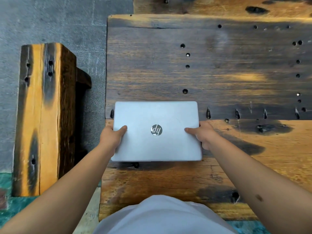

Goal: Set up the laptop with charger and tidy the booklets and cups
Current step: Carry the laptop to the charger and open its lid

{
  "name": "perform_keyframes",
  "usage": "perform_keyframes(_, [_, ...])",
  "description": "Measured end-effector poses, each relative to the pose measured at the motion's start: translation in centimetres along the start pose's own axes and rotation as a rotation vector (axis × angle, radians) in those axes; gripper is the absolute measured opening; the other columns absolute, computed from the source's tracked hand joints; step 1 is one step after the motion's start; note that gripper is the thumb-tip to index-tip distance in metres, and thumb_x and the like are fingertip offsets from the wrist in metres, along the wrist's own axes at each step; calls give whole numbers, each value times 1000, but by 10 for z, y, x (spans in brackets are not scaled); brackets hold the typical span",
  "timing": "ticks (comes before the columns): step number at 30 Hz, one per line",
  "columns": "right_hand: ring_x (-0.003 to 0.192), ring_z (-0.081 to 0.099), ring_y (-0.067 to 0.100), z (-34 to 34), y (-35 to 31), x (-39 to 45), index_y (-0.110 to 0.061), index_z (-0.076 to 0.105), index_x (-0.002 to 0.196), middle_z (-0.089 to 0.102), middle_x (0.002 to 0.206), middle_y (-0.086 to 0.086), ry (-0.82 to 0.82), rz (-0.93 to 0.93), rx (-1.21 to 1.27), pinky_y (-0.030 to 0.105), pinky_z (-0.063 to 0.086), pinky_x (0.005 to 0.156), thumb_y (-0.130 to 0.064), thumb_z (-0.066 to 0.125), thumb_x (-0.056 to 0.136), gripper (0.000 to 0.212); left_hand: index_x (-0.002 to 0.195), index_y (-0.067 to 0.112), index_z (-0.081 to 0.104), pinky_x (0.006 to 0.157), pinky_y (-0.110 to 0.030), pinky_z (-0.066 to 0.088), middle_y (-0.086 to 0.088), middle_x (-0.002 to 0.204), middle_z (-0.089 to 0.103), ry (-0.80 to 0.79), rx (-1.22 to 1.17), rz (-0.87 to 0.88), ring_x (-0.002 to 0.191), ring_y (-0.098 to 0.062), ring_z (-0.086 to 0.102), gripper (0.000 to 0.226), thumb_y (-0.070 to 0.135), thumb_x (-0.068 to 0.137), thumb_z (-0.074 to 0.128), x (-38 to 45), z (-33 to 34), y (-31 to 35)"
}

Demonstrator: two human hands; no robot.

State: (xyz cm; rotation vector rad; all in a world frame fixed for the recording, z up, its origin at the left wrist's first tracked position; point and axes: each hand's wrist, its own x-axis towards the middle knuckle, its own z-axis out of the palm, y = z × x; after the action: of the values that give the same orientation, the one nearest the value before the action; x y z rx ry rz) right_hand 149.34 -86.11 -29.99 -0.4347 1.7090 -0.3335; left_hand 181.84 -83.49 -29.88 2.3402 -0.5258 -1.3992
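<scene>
A closed silver laptop [157, 131] lies flat at the near left of a scorched wooden table [236, 68]. The left hand [112, 136] and right hand [205, 135] grip its side edges, thumbs on the lid. A wooden bench [42, 115] stands to the left.

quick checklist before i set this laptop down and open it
1. Laptop lid closed: ok.
2. Both sides gripped, left hand and right hand, thumbs on the lid: ok.
3. Logo reads upside down, so the hinge may face you; which edge opens: cannot tell.
4. Wooden table ahead free of objects: ok.
5. Laptop sits close to the table's left edge: not ok, shift right.
6. Charger, booklets, cups in view: not ok, none visible.
</scene>
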Motion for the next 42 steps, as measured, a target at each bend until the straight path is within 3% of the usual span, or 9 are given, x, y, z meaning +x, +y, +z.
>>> perform_keyframes(6, [98, 71, 28, -22, 14, -54, -11, 60, 121, 72, 115, 7, -153, -180, 31, 48, 58, 82, -7, 77, 82, 43, 120, 13, 63, 66, -32, 52, -1, 97, 70, -49, 24, 122, 82, -21, 67, 39, 32, 87, 72, -45, -23, -5])
perform_keyframes(10, [101, 71, 25, -33, 25, -97, -16, 59, 125, 71, 118, 4, -199, -290, -15, 51, 57, 86, -14, 73, 86, 42, 111, 9, 66, 80, -46, 58, -9, 100, 73, -90, 15, 145, 85, -30, 71, 34, 34, 88, 72, -82, -38, -14])
perform_keyframes(15, [103, 70, 30, -46, 47, -140, -12, 56, 128, 71, 119, 7, -242, -338, 39, 56, 55, 89, -14, 70, 90, 41, 103, 5, 70, 79, -48, 59, -10, 93, 77, -156, -64, 202, 81, -31, 73, 30, 27, 84, 77, -128, -52, -32])
perform_keyframes(20, [93, 74, 26, -52, 80, -170, -8, 61, 120, 75, 109, 7, -230, -371, 65, 36, 60, 65, -15, 64, 94, 27, 101, 5, 70, 82, -51, 58, -11, 96, 76, -164, -48, 270, 85, -32, 73, 26, 21, 82, 78, -159, -55, -55])
perform_keyframes(22, [89, 74, 23, -53, 94, -181, -10, 62, 117, 76, 107, 6, -197, -382, 87, 32, 59, 60, -16, 65, 94, 25, 99, 6, 71, 78, -48, 60, -11, 94, 76, -163, -36, 280, 82, -30, 73, 25, 22, 82, 79, -167, -54, -61])
perform_keyframes(25, [93, 73, 28, -58, 115, -194, -11, 60, 118, 75, 107, 7, -146, -368, 165, 45, 60, 73, -16, 68, 91, 29, 92, 12, 70, 72, -41, 60, -7, 91, 77, -172, 7, 325, 77, -26, 74, 19, 24, 81, 80, -176, -51, -67])
perform_keyframes(28, [93, 73, 30, -61, 136, -211, -11, 61, 118, 76, 106, 8, -74, -365, 253, 51, 58, 80, -14, 69, 90, 29, 94, 16, 70, 76, -47, 60, -3, 91, 76, -214, 85, 395, 78, -25, 74, 21, 28, 80, 79, -182, -50, -65])
perform_keyframes(37, [93, 73, 31, -44, 242, -266, -10, 64, 114, 75, 106, 10, 180, -386, 644, 39, 60, 67, -9, 68, 89, 26, 96, 13, 71, 81, -51, 58, -6, 90, 75, -444, 433, 589, 81, -28, 72, 26, 33, 80, 78, -197, -23, -35])
perform_keyframes(42, [90, 73, 34, -33, 322, -299, -5, 67, 110, 75, 104, 14, 382, -323, 843, 40, 58, 70, -8, 69, 86, 24, 84, 12, 62, 56, -30, 46, -7, 82, 70, -551, 674, 706, 70, -22, 66, 29, 36, 80, 78, -233, 21, -43])
